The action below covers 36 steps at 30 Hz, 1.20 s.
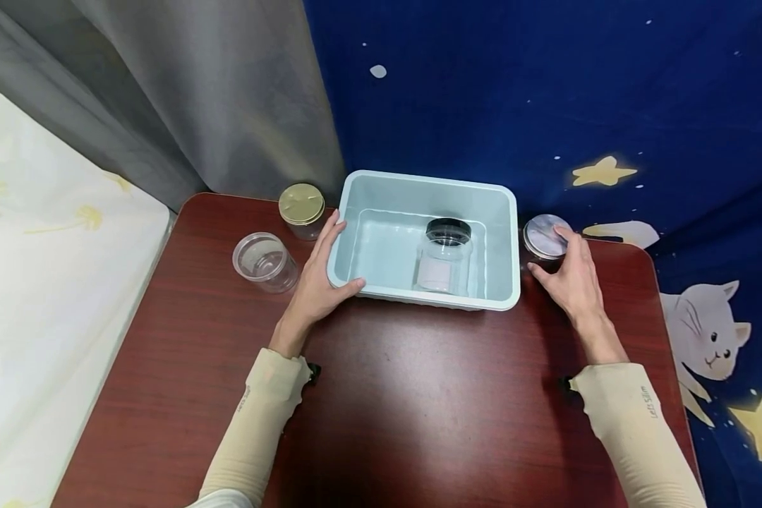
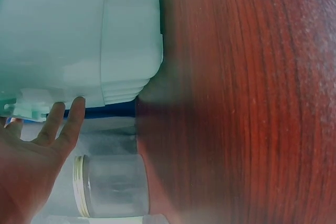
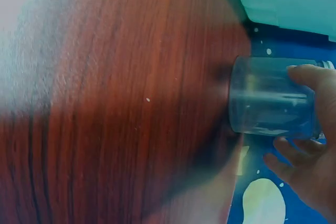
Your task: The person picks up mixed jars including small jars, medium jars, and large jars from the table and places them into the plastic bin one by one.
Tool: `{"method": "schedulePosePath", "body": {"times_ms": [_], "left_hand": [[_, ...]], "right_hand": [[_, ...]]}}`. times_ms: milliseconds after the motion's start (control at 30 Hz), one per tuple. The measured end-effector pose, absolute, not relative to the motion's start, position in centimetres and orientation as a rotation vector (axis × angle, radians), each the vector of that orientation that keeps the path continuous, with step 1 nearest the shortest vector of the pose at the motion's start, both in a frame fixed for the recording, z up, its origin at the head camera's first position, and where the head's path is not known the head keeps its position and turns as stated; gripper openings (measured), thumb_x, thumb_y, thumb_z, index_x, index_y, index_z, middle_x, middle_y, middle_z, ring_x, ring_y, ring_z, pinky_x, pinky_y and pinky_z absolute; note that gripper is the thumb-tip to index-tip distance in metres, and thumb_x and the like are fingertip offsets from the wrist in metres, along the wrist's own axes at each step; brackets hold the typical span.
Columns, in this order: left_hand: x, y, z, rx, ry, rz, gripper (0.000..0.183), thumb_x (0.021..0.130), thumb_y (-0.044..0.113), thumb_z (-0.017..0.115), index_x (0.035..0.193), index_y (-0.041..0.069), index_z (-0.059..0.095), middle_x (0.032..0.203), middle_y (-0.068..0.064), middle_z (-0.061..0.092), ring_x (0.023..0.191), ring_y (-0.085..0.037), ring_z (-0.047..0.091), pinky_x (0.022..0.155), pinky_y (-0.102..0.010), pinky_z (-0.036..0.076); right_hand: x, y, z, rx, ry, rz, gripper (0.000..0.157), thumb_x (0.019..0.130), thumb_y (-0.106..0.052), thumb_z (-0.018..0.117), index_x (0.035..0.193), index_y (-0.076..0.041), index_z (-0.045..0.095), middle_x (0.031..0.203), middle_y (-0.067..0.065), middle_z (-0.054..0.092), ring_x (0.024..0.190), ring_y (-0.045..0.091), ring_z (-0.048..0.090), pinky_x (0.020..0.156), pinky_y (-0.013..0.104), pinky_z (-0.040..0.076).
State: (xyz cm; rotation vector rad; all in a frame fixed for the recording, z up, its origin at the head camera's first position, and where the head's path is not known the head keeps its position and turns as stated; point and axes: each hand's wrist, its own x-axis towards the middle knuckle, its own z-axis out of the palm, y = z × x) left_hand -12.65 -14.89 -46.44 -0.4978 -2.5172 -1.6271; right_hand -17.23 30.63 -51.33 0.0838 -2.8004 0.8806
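1. Tub [image 1: 381, 245]: smooth plastic, soft sheen.
2. Table [image 1: 387, 402]: glossy wood grain, throws back light.
3. Right-hand jar [image 3: 268, 98]: clear, smooth, glossy wall; silver lid [image 1: 542, 236] looks metal, shiny.
4. Left-hand jar [image 2: 118, 187]: clear, smooth wall; gold lid [image 1: 301, 203] looks metal, top uneven.
5. Black-lidded jar [image 1: 447, 255]: transparent, glossy; papery label [image 1: 434, 275].
6. Grey curtain [image 1: 228, 85], blue curtain [image 1: 482, 99]: cloth, matt.
7. Sleeves [image 1: 638, 430]: stretchy-looking cloth, matt.

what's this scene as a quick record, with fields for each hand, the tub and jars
left hand: touches the rim of a light blue rectangular plastic tub
right hand: grips a clear cylindrical jar with silver lid, right of the tub
in tub: clear cylindrical jar with black lid, right half
left of tub: clear cylindrical jar with gold lid, upright; clear cylindrical jar without visible lid
surface: red-brown wood-grain table
backdrop: dark blue star-patterned fabric
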Motion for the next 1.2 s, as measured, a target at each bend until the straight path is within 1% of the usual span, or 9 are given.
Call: {"method": "schedulePosePath", "body": {"times_ms": [133,300,467,600,700,833,967,1033,1200], "left_hand": [[-13.3,-15.2,-48.2,-0.503,-2.509,-1.610,0.093,0.075,0.010,0.081,0.153,0.003,0.032,0.165,-0.008,0.016,0.149,-0.024,0.022,0.111,-0.058,0.025],[-14.2,-15.6,-50.2,-0.500,-2.502,-1.573,0.098,0.073,0.013,0.084,0.155,0.010,0.031,0.165,0.005,0.015,0.149,-0.017,0.021,0.111,-0.056,0.025],[-14.3,-15.6,-50.4,-0.495,-2.512,-1.558,0.096,0.077,0.036,0.082,0.156,0.019,0.030,0.165,0.011,0.014,0.148,-0.012,0.020,0.111,-0.056,0.027],[-14.1,-15.7,-50.6,-0.493,-2.512,-1.562,0.096,0.078,0.042,0.081,0.156,0.020,0.030,0.165,0.011,0.014,0.148,-0.013,0.021,0.110,-0.057,0.027],[-13.9,-15.8,-50.7,-0.492,-2.504,-1.568,0.096,0.077,0.037,0.082,0.156,0.018,0.031,0.165,0.010,0.014,0.148,-0.014,0.021,0.111,-0.056,0.027],[-13.8,-15.8,-50.6,-0.484,-2.504,-1.559,0.095,0.078,0.043,0.080,0.156,0.019,0.031,0.165,0.010,0.015,0.148,-0.014,0.021,0.112,-0.055,0.026],[-13.8,-15.8,-50.6,-0.482,-2.502,-1.554,0.098,0.079,0.058,0.074,0.156,0.017,0.031,0.165,0.008,0.015,0.149,-0.014,0.021,0.112,-0.055,0.026],[-13.8,-15.7,-50.6,-0.481,-2.502,-1.554,0.099,0.078,0.063,0.072,0.156,0.017,0.031,0.165,0.009,0.015,0.149,-0.014,0.020,0.112,-0.055,0.026],[-13.9,-15.6,-50.6,-0.478,-2.504,-1.551,0.099,0.078,0.061,0.073,0.156,0.018,0.031,0.165,0.009,0.015,0.149,-0.013,0.020,0.112,-0.055,0.025]], "right_hand": [[-17.4,30.4,-51.9,0.073,-2.750,0.887,0.083,0.072,-0.009,0.086,0.143,-0.007,0.040,0.139,0.027,0.045,0.130,0.041,0.042,0.107,0.051,0.033],[-17.7,30.2,-52.3,0.065,-2.698,0.904,0.084,0.071,-0.009,0.087,0.142,-0.008,0.041,0.138,0.027,0.046,0.132,0.039,0.043,0.108,0.050,0.033],[-17.7,30.1,-52.9,0.045,-2.639,0.946,0.084,0.070,-0.008,0.087,0.141,-0.009,0.042,0.137,0.026,0.048,0.131,0.039,0.044,0.109,0.048,0.033],[-17.5,30.0,-53.4,0.049,-2.600,0.987,0.084,0.070,-0.006,0.087,0.141,-0.009,0.042,0.136,0.025,0.048,0.130,0.039,0.045,0.108,0.048,0.034],[-17.4,29.9,-53.6,0.056,-2.581,1.016,0.084,0.070,-0.005,0.087,0.141,-0.010,0.042,0.135,0.024,0.048,0.130,0.039,0.045,0.109,0.046,0.033],[-17.5,29.8,-53.8,0.055,-2.579,1.027,0.085,0.071,-0.006,0.086,0.143,-0.011,0.040,0.135,0.025,0.047,0.130,0.038,0.044,0.110,0.044,0.032],[-17.5,29.7,-54.1,0.052,-2.576,1.027,0.086,0.071,-0.005,0.086,0.143,-0.011,0.040,0.134,0.026,0.045,0.131,0.038,0.043,0.110,0.044,0.032],[-17.4,29.7,-54.1,0.048,-2.567,1.027,0.086,0.071,-0.005,0.086,0.143,-0.011,0.040,0.135,0.025,0.045,0.132,0.037,0.043,0.111,0.043,0.031],[-17.4,29.7,-54.2,0.036,-2.558,1.037,0.085,0.071,-0.005,0.086,0.142,-0.009,0.041,0.136,0.026,0.044,0.133,0.036,0.042,0.112,0.043,0.031]]}}
